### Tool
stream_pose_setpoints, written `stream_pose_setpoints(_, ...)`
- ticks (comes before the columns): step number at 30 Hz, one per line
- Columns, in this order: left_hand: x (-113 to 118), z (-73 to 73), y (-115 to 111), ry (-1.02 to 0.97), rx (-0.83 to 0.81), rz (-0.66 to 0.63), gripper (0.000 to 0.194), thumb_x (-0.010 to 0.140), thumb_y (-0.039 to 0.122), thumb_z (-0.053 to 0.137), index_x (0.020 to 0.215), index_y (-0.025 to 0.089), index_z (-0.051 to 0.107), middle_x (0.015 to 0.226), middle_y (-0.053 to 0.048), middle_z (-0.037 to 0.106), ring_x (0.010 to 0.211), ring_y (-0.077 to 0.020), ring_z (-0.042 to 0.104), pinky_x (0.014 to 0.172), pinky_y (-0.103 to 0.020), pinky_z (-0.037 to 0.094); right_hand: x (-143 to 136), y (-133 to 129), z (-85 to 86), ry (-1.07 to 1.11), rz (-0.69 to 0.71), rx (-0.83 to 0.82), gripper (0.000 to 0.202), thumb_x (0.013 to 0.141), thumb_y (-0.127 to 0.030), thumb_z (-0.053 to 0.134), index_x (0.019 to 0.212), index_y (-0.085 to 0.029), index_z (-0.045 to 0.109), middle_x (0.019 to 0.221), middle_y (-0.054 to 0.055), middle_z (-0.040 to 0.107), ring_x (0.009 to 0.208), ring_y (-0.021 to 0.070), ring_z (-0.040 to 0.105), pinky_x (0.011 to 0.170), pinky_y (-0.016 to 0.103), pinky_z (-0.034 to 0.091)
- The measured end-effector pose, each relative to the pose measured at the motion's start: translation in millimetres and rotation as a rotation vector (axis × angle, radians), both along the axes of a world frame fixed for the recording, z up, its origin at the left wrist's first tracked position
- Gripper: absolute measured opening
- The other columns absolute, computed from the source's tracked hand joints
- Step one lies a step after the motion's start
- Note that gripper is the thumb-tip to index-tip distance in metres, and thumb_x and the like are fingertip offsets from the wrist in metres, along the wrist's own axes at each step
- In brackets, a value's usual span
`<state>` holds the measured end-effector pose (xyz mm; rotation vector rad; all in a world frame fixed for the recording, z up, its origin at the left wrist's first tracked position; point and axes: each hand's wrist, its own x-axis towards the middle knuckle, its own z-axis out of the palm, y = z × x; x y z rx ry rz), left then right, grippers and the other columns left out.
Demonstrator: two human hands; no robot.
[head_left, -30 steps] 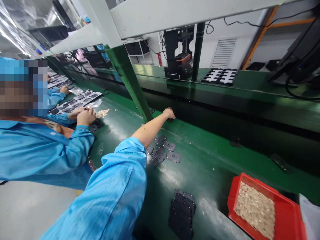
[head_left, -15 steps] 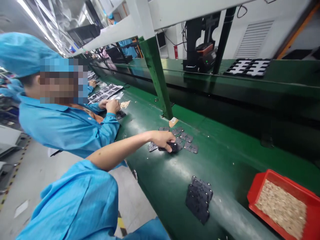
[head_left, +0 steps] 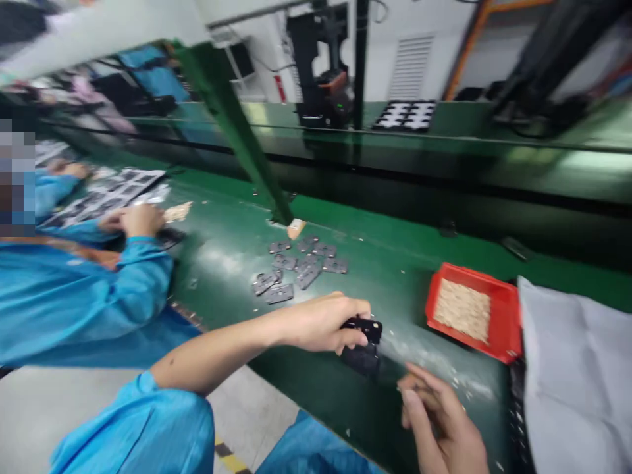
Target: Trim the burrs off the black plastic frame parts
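Note:
My left hand grips a flat black plastic part between thumb and fingers. Right below it is a stack of similar dark parts, partly covered by the hand; whether the held part touches it I cannot tell. My right hand is at the lower right over the green table, fingers curved and apart from the thumb, and nothing clear shows between them. Several loose black parts lie scattered farther back, beyond my left forearm.
A red bin holds small pale pieces. Beside it lies a grey-white sheet. A green post rises from the table. At left, a co-worker's hands work near another pale pile.
My left hand has moved from the scattered parts to the stack, carrying a black part. My right hand has come into view. The view has swung to the right.

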<state>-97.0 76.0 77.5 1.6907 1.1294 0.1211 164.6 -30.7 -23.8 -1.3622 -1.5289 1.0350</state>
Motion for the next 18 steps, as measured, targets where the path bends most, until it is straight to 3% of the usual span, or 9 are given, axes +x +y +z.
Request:
stream_pose_setpoints(2,30,-8.8,3,-0.09,0.008,-0.068,0.013,0.1,0.023,0.068,0.089,0.021,0.062,0.068,0.006,0.067,0.059,-0.0118,0.065,0.06,-0.021,0.043,-4,11,9.0,-0.003,-0.024,0.049,0.033,0.102,-0.039,0.069,0.131,-0.023,0.071,0.094,0.006,0.079,0.072,0.0174,0.077,0.067,0.025,0.066)
stream_pose_setpoints(4,53,-17.3,7,-0.12,0.046,-0.111,0.015,0.097,0.022,0.07,0.083,0.021,0.063,0.067,0.006,0.064,0.059,-0.011,0.06,0.058,-0.021,0.039,-4,21,16.2,0.012,-0.046,0.046,0.031,0.103,-0.035,0.069,0.132,-0.023,0.069,0.086,0.003,0.076,0.07,0.0163,0.076,0.068,0.025,0.065)
stream_pose_setpoints(6,68,-23.7,9,-0.134,0.043,-0.094,0.013,0.094,0.022,0.071,0.083,0.02,0.065,0.066,0.005,0.062,0.06,-0.0112,0.058,0.057,-0.021,0.037,1,25,20.9,0.06,-0.088,0.043,0.021,0.103,-0.033,0.071,0.121,-0.022,0.072,0.084,0.002,0.075,0.067,0.0158,0.075,0.063,0.023,0.064)
stream_pose_setpoints(8,76,-28.7,6,-0.186,-0.029,-0.043,0.007,0.094,0.024,0.072,0.091,0.02,0.067,0.069,0.005,0.065,0.061,-0.0121,0.061,0.059,-0.022,0.04,7,24,22.5,0.116,-0.118,0.038,0.012,0.102,-0.032,0.071,0.109,-0.023,0.073,0.075,0.0,0.071,0.06,0.0143,0.07,0.054,0.021,0.059)
stream_pose_setpoints(11,83,-36.7,-5,-0.343,-0.164,0.045,0.013,0.098,0.031,0.069,0.103,0.019,0.066,0.077,0.002,0.07,0.066,-0.0141,0.067,0.065,-0.023,0.048,18,18,18.9,0.141,-0.156,0.028,0.01,0.104,-0.032,0.07,0.1,-0.023,0.073,0.066,-0.004,0.063,0.052,0.0122,0.063,0.047,0.019,0.053)
stream_pose_setpoints(15,91,-49.7,-25,-0.514,-0.239,0.148,0.026,0.11,0.039,0.046,0.108,0.018,0.061,0.074,-0.001,0.068,0.064,-0.0145,0.061,0.064,-0.025,0.047,27,12,10.0,0.147,-0.221,0.001,0.007,0.103,-0.03,0.072,0.103,-0.023,0.072,0.066,-0.003,0.067,0.051,0.0122,0.065,0.047,0.019,0.054)
stream_pose_setpoints(18,100,-58.5,-38,-0.627,-0.235,0.226,0.028,0.11,0.039,0.042,0.109,0.018,0.061,0.072,0.0,0.061,0.064,-0.0154,0.056,0.065,-0.027,0.046,28,10,7.7,0.193,-0.208,0.021,0.006,0.105,-0.026,0.07,0.11,-0.023,0.071,0.066,-0.004,0.067,0.049,0.0122,0.065,0.046,0.02,0.056)
